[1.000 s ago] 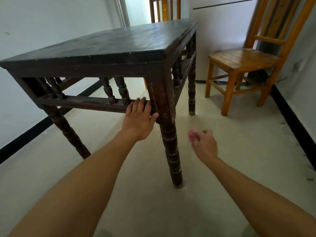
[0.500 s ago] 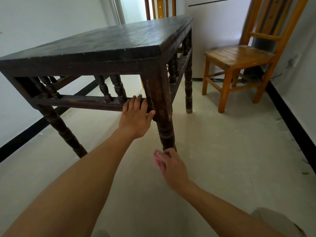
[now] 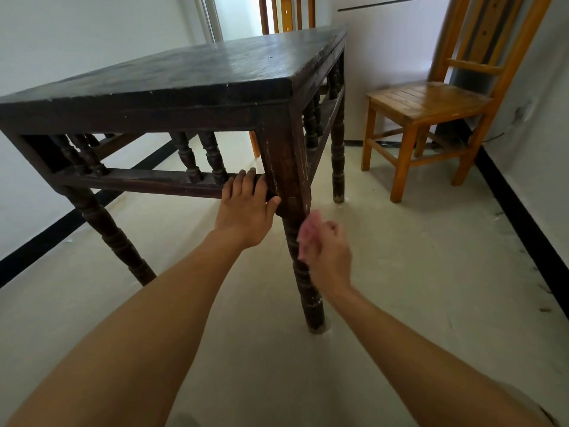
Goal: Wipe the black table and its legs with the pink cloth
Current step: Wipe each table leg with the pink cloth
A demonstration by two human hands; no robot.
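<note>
The black table [image 3: 191, 72] fills the upper left, its worn top seen from one corner. Its nearest turned leg [image 3: 303, 278] runs down to the floor in the middle of the view. My left hand [image 3: 246, 208] grips the lower rail [image 3: 138, 180] just left of that leg, fingers curled over the rail. My right hand [image 3: 326, 251] is blurred and pressed against the right side of the leg's upper turned part, closed on the pink cloth [image 3: 308, 234], which shows between fingers and leg.
A light wooden chair [image 3: 428, 103] stands at the right against the white wall. Another chair back [image 3: 286, 13] shows behind the table's far edge. A black skirting strip [image 3: 523, 217] runs along the right wall. Pale floor lies around the table legs.
My right hand with the pink cloth dropped low on the near leg, then came back up to just below the square corner post. My left hand kept its grip on the rail.
</note>
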